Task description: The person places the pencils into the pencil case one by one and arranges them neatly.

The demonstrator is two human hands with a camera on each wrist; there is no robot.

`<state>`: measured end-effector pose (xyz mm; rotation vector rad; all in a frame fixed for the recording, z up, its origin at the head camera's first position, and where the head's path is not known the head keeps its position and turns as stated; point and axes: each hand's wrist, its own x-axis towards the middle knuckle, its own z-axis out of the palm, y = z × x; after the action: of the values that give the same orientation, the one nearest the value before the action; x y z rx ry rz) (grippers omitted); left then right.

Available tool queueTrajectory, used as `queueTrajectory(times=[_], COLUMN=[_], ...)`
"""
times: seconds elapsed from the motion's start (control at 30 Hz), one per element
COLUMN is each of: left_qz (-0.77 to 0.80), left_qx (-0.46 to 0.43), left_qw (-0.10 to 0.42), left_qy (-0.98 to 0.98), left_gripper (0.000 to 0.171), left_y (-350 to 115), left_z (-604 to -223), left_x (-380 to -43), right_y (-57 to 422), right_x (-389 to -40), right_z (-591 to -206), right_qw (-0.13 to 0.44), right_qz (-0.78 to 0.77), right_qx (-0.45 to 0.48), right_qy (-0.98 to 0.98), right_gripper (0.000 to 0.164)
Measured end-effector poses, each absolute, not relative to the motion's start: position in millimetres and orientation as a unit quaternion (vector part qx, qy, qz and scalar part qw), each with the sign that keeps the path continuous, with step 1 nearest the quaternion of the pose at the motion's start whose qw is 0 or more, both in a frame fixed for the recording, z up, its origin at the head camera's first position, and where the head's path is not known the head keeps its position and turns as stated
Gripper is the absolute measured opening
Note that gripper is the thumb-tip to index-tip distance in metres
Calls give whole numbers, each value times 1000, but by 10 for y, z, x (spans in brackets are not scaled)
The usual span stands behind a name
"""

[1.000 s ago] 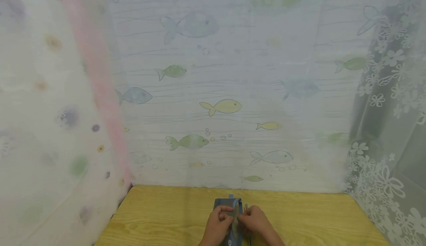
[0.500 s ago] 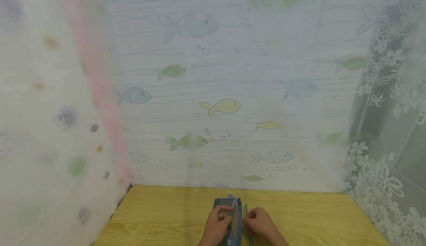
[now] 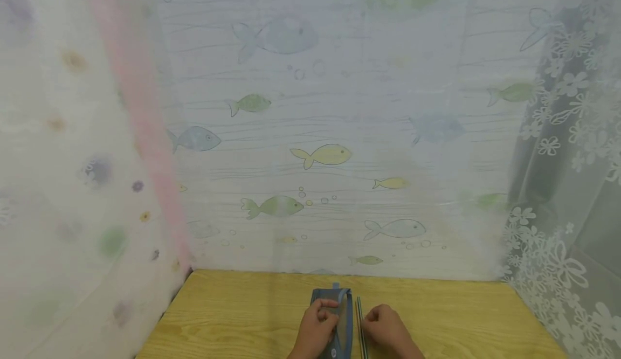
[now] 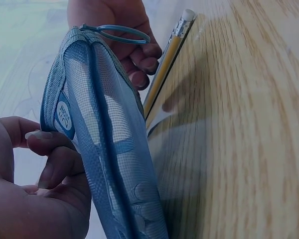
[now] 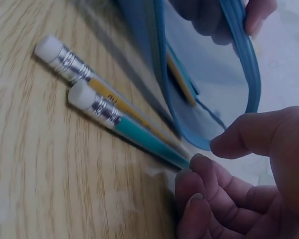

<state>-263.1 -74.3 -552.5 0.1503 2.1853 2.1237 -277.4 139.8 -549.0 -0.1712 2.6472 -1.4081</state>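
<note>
A blue mesh pencil case lies lengthwise on the table, its zip edge parted in the head view. My left hand pinches one edge of its opening and holds it apart. Through that gap the right wrist view shows a yellow pencil and something teal inside. Beside the case lie a yellow pencil and a teal pencil, both with white erasers. My right hand is just right of them, fingertips at the teal pencil, thumb apart from the fingers.
The wood-patterned table extends to both sides of the hands. Behind it hangs a curtain printed with fish. A zip pull loop sticks out from the case's end.
My right hand has moved right, from the case's opening to beyond the pencils, which now show more fully. My left hand has kept its hold on the case.
</note>
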Motion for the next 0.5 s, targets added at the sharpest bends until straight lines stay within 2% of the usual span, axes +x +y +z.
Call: queueTrajectory(times=[0.2,0.5], left_qz=[695,693], left_qx=[49,57], left_qw=[48,50], left_qy=[715,717], left_gripper=[30,32], left_y=[-740,-740], left_z=[-5524,-5537], left_x=[-2630,-2632], right_y=[1436,1430], right_x=[-2756,-2711], right_z=[-5518,-5519], right_qw=[48,35], right_qz=[-449,-432], right_qx=[-57,-53], right_qy=[890,900], right_gripper=[15,33])
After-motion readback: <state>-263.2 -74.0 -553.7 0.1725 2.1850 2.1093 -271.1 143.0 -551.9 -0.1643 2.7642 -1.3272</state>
